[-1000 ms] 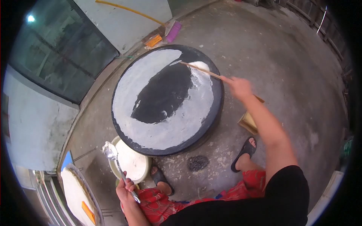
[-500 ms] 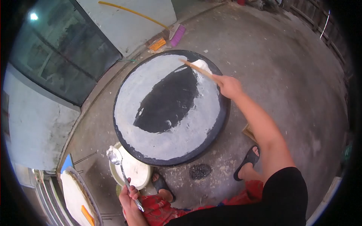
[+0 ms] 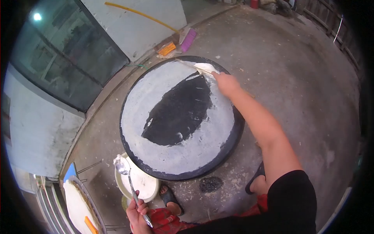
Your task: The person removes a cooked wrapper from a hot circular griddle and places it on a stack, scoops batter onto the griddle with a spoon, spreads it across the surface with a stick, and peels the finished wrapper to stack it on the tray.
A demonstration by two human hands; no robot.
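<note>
A large round black griddle (image 3: 238,130) stands in front of me. A thin white batter layer (image 3: 134,109) rings a bare dark patch in its middle. Near the far right edge, my right hand (image 3: 227,84) is closed on a wooden batter spreader (image 3: 186,64), with a thick white lump of batter (image 3: 206,68) against it. Low on the left, my left hand (image 3: 137,213) grips the handle of a metal ladle (image 3: 122,166). Its batter-smeared bowl hangs over the edge of a pale basin (image 3: 118,180) of white batter (image 3: 143,183).
A pale stack of flat rounds (image 3: 77,202) is at lower left, with an orange scraper (image 3: 91,225) on it and a blue item (image 3: 70,172) behind. A purple broom (image 3: 189,40) and an orange dustpan (image 3: 166,48) lie beyond the griddle.
My right hand has moved left and slightly inward over the griddle, pushing the batter lump left along the far edge. The whole view has shifted a little. The left hand still holds the ladle.
</note>
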